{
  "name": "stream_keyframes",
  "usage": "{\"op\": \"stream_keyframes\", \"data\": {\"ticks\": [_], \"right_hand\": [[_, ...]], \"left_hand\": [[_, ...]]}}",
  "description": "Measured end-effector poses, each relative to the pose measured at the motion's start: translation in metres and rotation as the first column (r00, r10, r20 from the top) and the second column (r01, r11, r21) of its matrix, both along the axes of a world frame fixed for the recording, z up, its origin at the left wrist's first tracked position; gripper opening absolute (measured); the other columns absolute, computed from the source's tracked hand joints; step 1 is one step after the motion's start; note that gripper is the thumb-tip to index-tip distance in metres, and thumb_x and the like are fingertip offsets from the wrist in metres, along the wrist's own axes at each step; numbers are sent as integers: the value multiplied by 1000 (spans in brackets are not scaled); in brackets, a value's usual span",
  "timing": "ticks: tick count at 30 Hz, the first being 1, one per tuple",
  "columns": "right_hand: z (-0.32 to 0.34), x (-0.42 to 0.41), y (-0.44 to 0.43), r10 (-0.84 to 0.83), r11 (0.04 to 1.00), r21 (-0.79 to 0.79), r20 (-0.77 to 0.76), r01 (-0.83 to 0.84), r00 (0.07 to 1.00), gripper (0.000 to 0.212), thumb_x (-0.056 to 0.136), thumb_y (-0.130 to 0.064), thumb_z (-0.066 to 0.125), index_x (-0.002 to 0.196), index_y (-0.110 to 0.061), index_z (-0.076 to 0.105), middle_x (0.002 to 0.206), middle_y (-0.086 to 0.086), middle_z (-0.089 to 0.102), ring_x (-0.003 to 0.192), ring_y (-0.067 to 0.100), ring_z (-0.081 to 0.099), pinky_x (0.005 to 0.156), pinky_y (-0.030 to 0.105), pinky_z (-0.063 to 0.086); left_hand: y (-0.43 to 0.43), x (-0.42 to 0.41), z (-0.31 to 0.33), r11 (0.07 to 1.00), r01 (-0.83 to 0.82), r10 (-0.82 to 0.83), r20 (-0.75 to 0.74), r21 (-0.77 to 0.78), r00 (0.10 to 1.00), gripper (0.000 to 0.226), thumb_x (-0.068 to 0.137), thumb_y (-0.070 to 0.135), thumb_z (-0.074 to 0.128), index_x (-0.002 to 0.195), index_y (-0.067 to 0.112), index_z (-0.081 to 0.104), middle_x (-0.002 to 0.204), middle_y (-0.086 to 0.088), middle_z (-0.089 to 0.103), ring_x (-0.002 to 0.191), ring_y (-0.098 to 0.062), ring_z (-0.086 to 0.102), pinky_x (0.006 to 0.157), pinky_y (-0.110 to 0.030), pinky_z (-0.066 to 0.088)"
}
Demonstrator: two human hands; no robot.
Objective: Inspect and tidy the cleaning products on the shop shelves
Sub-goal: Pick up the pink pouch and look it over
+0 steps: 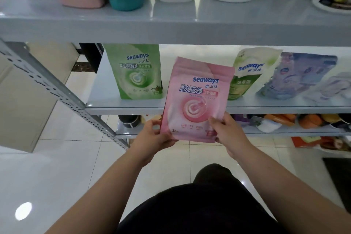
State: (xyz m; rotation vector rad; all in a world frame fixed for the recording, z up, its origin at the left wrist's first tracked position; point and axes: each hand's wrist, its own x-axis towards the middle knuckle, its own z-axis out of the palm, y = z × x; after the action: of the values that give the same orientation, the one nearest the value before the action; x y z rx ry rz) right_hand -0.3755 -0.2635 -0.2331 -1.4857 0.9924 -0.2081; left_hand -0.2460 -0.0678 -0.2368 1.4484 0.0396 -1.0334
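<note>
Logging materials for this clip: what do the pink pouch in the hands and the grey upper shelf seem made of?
Pink seaways pouch: flexible plastic film, satin sheen; its top corner is creased. Pale grey upper shelf board: likely painted metal, glossy; bottles reflect in it.

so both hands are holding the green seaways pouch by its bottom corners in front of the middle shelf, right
Not quite: they hold the pink pouch, not the green one. The head view shows the left hand and the right hand gripping it by its bottom corners in front of the middle shelf. The green pouch stands on that shelf, untouched.
</note>
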Motion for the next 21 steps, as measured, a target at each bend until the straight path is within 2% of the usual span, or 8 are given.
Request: {"op": "stream_keyframes", "data": {"ticks": [3, 5, 9, 11, 14, 16, 19, 21], "right_hand": [[2, 6, -11, 7, 994, -112, -10, -8, 1000, 15, 100, -28, 64, 93, -41, 61, 99, -15, 70, 100, 12, 68, 91, 38, 55], [1, 15, -20, 18, 990, -140, -8, -19, 1000, 15, 99, -28, 65, 93, -42, 63, 98, -16, 71, 99, 14, 68, 90, 40, 56], [-2, 40, -40, -2, 987, -160, 14, 4, 1000, 15, 98, -27, 67, 92, -41, 66, 97, -15, 73, 99, 15, 69, 93, 43, 56], [-5, 52, -52, 28, 978, -207, -16, -31, 999, 16, 100, -28, 65, 92, -42, 63, 94, -19, 69, 93, 8, 66, 85, 36, 53], [-7, 69, -68, 72, 966, -244, -44, -80, 996, 8, 102, -25, 60, 98, -32, 61, 91, -17, 65, 83, 3, 59, 68, 26, 45], [-13, 81, -79, 84, 965, -244, -45, -92, 995, 4, 103, -23, 59, 101, -23, 63, 92, -7, 68, 81, 7, 59, 69, 26, 44], [-23, 96, -88, 141, 959, -238, -73, -155, 987, 9, 103, -25, 58, 101, -20, 65, 97, -1, 72, 87, 16, 65, 76, 33, 51], [-30, 102, -92, 172, 958, -220, -78, -185, 982, 7, 102, -27, 58, 104, -23, 64, 98, -3, 73, 92, 18, 68, 84, 42, 55]], "left_hand": [[-15, 4, -9, 999, 9, -11, 52, 36, 999, 47, 86, -11, 70, 123, 8, 48, 120, -23, 63, 97, -35, 72, 75, -29, 61], [-28, 10, -13, 996, -15, 5, 118, 84, 993, 39, 87, -11, 67, 116, 10, 54, 120, -18, 60, 96, -31, 69, 75, -28, 60], [-58, 28, -13, 988, 10, -57, 300, 156, 952, 42, 89, -8, 63, 120, 21, 57, 98, 6, 64, 77, 0, 66, 56, -8, 47], [-71, 38, -15, 986, 0, -56, 331, 167, 942, 43, 92, -6, 61, 120, 26, 57, 101, 5, 64, 80, -2, 65, 53, -7, 46], [-88, 53, -24, 968, -31, -53, 322, 250, 945, 28, 91, 6, 67, 111, 26, 63, 110, 6, 68, 99, -12, 66, 72, -20, 54], [-99, 60, -30, 956, -37, -62, 322, 290, 945, 25, 87, 15, 72, 109, 24, 65, 112, 4, 70, 105, -18, 66, 88, -34, 55], [-109, 66, -35, 946, -53, -51, 308, 320, 950, 46, 83, 22, 71, 125, 25, 53, 122, 6, 64, 104, -14, 65, 86, -30, 53], [-109, 67, -37, 948, -41, -64, 315, 317, 947, 55, 85, 18, 68, 136, 27, 51, 118, 9, 64, 102, -10, 64, 84, -25, 52]]}}
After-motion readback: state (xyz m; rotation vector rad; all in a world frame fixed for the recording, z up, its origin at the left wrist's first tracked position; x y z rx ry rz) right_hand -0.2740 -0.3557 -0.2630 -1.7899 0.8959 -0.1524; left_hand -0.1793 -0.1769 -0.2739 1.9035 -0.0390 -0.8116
